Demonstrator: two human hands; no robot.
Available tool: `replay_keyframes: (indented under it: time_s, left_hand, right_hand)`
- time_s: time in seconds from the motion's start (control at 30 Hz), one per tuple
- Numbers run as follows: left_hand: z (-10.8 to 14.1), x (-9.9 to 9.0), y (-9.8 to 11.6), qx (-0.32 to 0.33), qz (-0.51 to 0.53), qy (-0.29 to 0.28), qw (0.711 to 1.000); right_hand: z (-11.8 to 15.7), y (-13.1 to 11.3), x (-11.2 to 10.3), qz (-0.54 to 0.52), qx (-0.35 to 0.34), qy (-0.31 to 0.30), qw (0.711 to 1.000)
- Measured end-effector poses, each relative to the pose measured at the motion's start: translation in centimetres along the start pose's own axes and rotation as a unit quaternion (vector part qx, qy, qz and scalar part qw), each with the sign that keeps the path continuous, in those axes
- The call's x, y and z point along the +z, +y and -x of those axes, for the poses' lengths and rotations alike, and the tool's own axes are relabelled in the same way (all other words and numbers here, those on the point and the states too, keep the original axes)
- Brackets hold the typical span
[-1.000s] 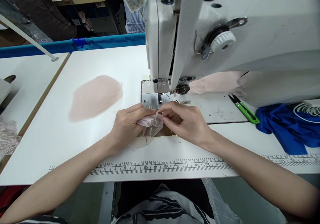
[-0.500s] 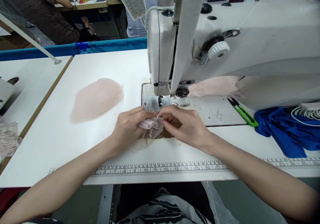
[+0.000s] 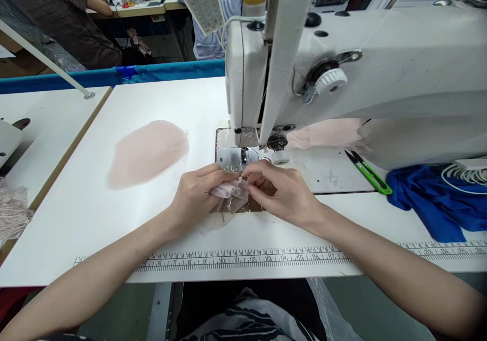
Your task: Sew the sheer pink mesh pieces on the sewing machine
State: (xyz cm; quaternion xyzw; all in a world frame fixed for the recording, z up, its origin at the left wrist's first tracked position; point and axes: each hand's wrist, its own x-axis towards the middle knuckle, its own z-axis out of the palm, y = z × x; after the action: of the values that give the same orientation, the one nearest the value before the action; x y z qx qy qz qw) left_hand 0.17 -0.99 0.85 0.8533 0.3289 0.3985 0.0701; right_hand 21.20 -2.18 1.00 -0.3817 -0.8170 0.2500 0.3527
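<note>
Just in front of the sewing machine's needle area [image 3: 244, 154], my left hand [image 3: 198, 189] pinches the left side of a sheer pale pink fabric piece [image 3: 233, 195]. My right hand [image 3: 279, 189] pinches the same gathered fabric from the right, its fingertips close to those of my left. The fabric is crumpled between both hands, and its lower part spreads faintly on the white table [image 3: 182, 97]. Another flat pink piece [image 3: 148, 153] lies to the left. More pink fabric [image 3: 327, 134] lies beneath the machine arm [image 3: 399, 57].
Green thread snips [image 3: 371, 176] and blue cloth [image 3: 433, 199] lie at the right. A printed ruler [image 3: 236, 260] runs along the front edge. White strings [image 3: 15, 214] sit at far left. Beyond the blue cloth border [image 3: 171, 69] are two people [image 3: 87, 21].
</note>
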Motion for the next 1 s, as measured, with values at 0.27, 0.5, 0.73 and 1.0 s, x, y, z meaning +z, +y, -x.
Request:
replay_keyframes:
  time_s: [0.27,0.5,0.73,1.0]
  left_hand:
    - [0.0,0.1,0.0,0.008,-0.003,0.006,1.0]
    - [0.1,0.1,0.0,0.019,-0.001,0.006,1.0]
    - [0.0,-0.2,0.1,0.034,-0.009,0.01,0.999]
    - [-0.4,-0.3,1.0,0.058,-0.041,0.037,0.997]
  right_hand:
    - [0.0,-0.1,0.0,0.0,-0.005,0.003,1.0]
    - [0.0,-0.2,0.0,0.0,-0.008,0.0,1.0]
    - [0.1,0.0,0.1,0.06,-0.083,0.047,0.994]
    - [0.1,0.2,-0.6,0.192,-0.28,0.139,0.93]
